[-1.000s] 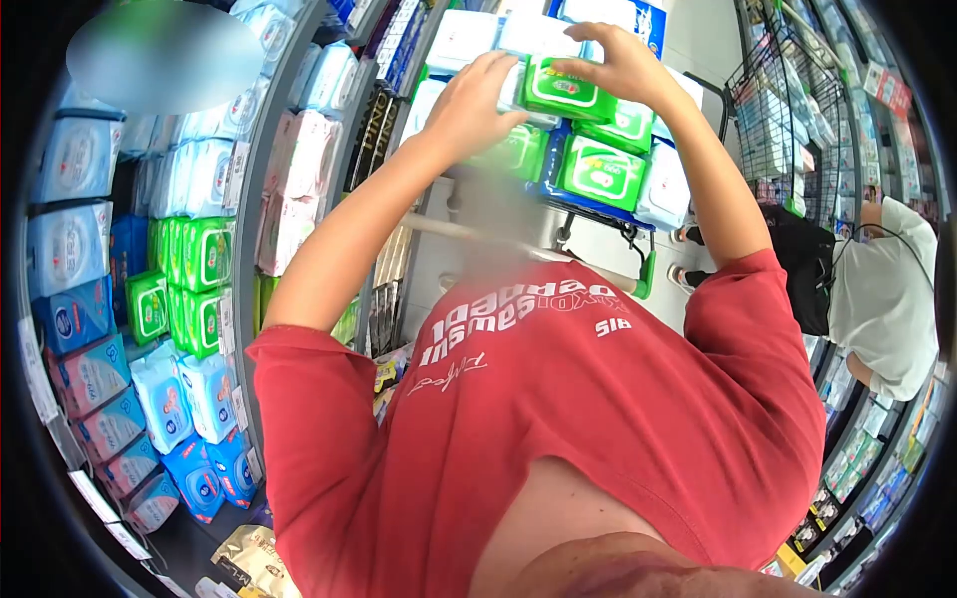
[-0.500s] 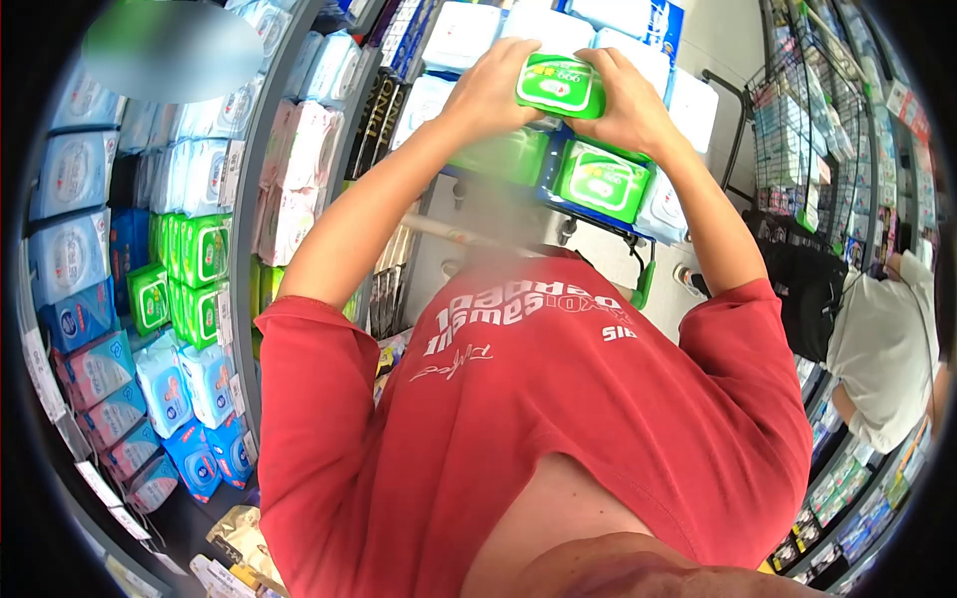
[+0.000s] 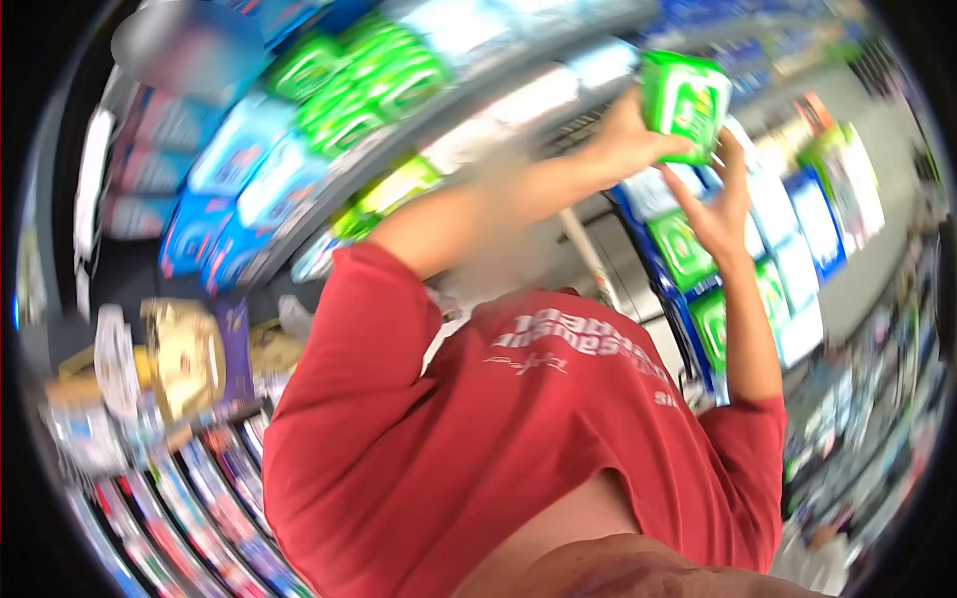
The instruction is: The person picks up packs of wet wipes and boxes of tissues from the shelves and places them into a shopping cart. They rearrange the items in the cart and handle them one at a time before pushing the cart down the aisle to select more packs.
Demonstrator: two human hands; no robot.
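A green wet wipes pack (image 3: 685,105) with a white label is held up beyond my chest by my left hand (image 3: 630,140), its thumb along the lower edge. Just below and to the right of the pack is my right hand (image 3: 720,214), fingers spread and fingertips close to the pack's lower right corner. Under my hands is a load of wipes packs in blue-edged trays, with a green pack (image 3: 682,249) and white packs (image 3: 793,267) among them.
On the left, a shelf carries green wipes packs (image 3: 364,85) and blue packs (image 3: 239,159). Lower left are a gold bag (image 3: 182,359) and rows of colourful packages (image 3: 199,488). Blurred shelves (image 3: 867,399) run along the right, with a person in light clothing (image 3: 817,558) below.
My view has turned toward the shelf. The green pack has moved right in view and is tilted upright. My right hand has come off it, while my left keeps its hold.
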